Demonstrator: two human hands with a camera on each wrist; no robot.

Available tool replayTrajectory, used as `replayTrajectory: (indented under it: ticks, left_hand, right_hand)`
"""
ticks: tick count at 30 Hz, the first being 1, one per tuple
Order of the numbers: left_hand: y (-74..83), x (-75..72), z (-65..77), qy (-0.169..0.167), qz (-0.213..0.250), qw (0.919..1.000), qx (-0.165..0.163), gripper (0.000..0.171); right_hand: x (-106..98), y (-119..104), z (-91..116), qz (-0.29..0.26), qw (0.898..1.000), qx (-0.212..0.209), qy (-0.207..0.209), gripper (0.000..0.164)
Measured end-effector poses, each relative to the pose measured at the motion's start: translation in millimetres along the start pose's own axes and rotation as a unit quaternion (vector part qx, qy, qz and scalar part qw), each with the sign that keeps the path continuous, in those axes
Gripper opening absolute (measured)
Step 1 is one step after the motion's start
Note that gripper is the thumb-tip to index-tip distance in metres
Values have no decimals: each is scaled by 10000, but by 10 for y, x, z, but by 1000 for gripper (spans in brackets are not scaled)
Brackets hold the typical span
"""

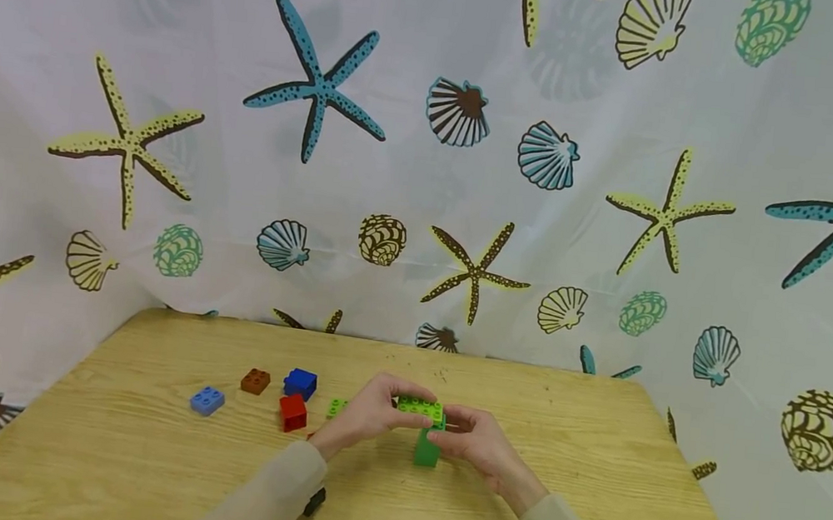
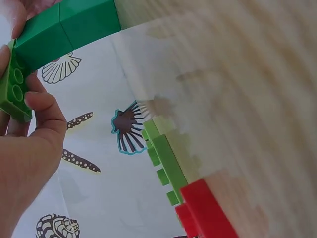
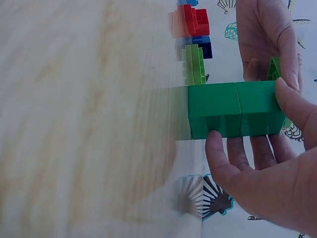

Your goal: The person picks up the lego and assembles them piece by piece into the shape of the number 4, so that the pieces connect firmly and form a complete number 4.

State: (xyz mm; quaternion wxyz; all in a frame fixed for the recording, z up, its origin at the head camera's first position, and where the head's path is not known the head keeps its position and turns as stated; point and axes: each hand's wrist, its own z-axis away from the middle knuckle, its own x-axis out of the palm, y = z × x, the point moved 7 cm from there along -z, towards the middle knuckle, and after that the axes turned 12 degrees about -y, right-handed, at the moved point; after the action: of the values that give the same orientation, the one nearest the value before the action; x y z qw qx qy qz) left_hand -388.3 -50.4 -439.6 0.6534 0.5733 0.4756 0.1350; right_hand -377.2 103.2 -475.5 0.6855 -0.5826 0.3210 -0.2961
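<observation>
Two dark green toy building bricks (image 1: 427, 449) stand stacked as a small tower on the wooden table. My right hand (image 1: 477, 446) grips the tower from the right; in the right wrist view its fingers lie along the stacked bricks (image 3: 233, 109), thumb near the top. From the left, my left hand (image 1: 372, 411) pinches a long light green brick (image 1: 419, 408), studs up, at the tower's top. That brick lies crosswise and sticks out to the left, its hollow underside (image 2: 16, 87) showing in the left wrist view.
Loose bricks lie on the table's left: light blue (image 1: 207, 401), brown (image 1: 255, 381), dark blue (image 1: 301, 384), red (image 1: 292, 413) and another light green (image 1: 337, 407) beside my left hand. A hanging cloth (image 1: 382, 307) with starfish and shells borders the table's back and sides.
</observation>
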Motion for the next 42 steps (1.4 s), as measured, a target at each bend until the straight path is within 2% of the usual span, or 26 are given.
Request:
replayTrajectory:
  ticks: [8, 14, 19, 26, 30, 37, 42]
  left_hand:
    - [16, 23, 15, -150, -468, 9987, -143, 32]
    - [76, 49, 19, -327, -863, 9957, 28, 32]
    - [82, 52, 17, -272, -984, 9947, -110, 31]
    - [74, 43, 16, -156, -930, 9952, -243, 32]
    - [74, 44, 3, -159, -892, 9955, -279, 33]
    - [79, 60, 2, -210, -823, 9959, -311, 31]
    - [79, 50, 11, -143, -817, 9964, -192, 31]
  right_hand:
    - [10, -2, -2, -57, 10000, 21, 6, 61]
    - [19, 10, -8, -126, 9999, 11, -52, 51]
    - [31, 12, -1, -137, 9998, -70, -125, 52]
    - [4, -26, 23, -483, 9979, -292, -330, 53]
    - [-36, -55, 29, -798, 9963, -290, -148, 52]
    - [-28, -87, 30, -737, 9968, -309, 97, 52]
    - [-16, -80, 28, -621, 9974, -257, 254, 52]
